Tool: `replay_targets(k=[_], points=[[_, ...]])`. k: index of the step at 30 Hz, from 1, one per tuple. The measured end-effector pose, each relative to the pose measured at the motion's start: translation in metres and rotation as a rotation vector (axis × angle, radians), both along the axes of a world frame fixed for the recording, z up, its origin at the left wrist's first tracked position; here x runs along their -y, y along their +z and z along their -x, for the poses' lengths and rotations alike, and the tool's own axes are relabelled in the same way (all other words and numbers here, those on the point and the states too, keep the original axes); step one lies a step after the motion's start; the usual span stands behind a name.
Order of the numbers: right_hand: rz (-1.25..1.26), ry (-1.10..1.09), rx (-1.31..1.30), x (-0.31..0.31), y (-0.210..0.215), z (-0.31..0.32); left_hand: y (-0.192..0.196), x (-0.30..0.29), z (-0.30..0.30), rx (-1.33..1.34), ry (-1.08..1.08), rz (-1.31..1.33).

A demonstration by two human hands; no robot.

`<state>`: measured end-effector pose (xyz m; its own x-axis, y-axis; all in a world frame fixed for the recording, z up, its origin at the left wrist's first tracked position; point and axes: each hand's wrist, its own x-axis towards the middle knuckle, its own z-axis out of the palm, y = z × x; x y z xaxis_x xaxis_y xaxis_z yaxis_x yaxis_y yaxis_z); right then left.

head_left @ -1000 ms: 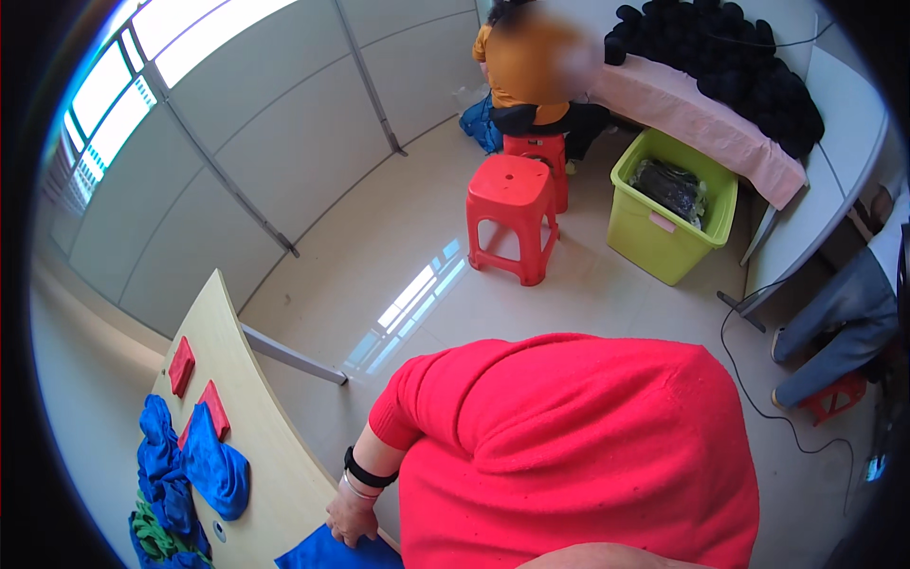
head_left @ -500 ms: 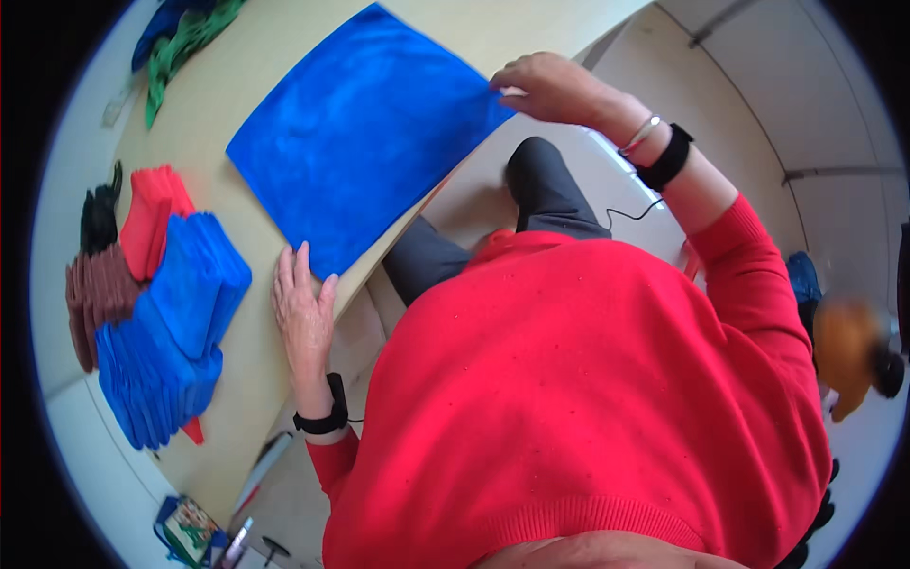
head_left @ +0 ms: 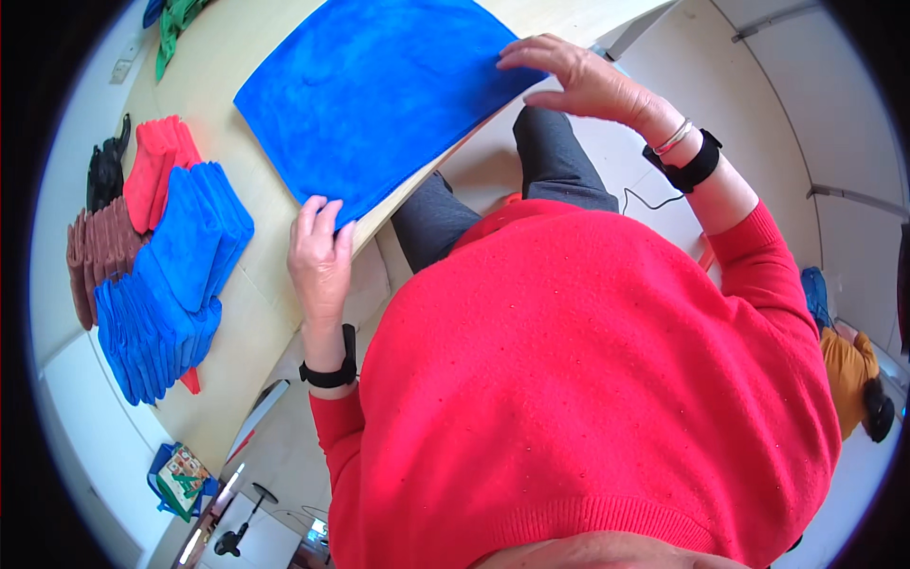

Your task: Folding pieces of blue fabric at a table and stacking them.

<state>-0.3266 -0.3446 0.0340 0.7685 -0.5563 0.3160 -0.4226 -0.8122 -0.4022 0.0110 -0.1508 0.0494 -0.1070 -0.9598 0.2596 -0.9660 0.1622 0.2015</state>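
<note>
A flat blue cloth [head_left: 379, 95] is spread on the table along its near edge. At its near left corner lies my left hand [head_left: 320, 261], the fingertips resting on the cloth and the thumb apart from them. My right hand [head_left: 592, 83] is over the right corner of the cloth, its fingers stretched out and the thumb held away. Nothing shows gripped in either hand. Left of the cloth stand folded blue cloths [head_left: 194, 237] in overlapping piles.
Beside the blue piles are folded red cloths [head_left: 156, 171], brown cloths [head_left: 95, 247] and a black cloth [head_left: 106, 171]. A green cloth [head_left: 172, 33] lies at the far left of the pale table [head_left: 256, 332]. At far right is a person in a mustard top [head_left: 846, 375].
My right hand has opened from a pinch on the cloth's right corner. The left fingertips have come onto the near left corner. The whole view has shifted, with the table higher in it.
</note>
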Motion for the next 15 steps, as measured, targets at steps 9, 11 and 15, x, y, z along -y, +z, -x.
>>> replay_targets(k=[9,11,15], points=[[-0.381,-0.466,0.175,-0.008,-0.017,0.021,-0.009,0.0,0.005,-0.303,0.129,0.006],[-0.342,-0.493,0.171,-0.008,-0.02,0.021,-0.007,-0.005,0.006,-0.285,0.166,0.04],[-0.262,-0.507,0.101,-0.008,-0.02,0.009,-0.02,-0.009,0.0,-0.312,0.205,0.105]])
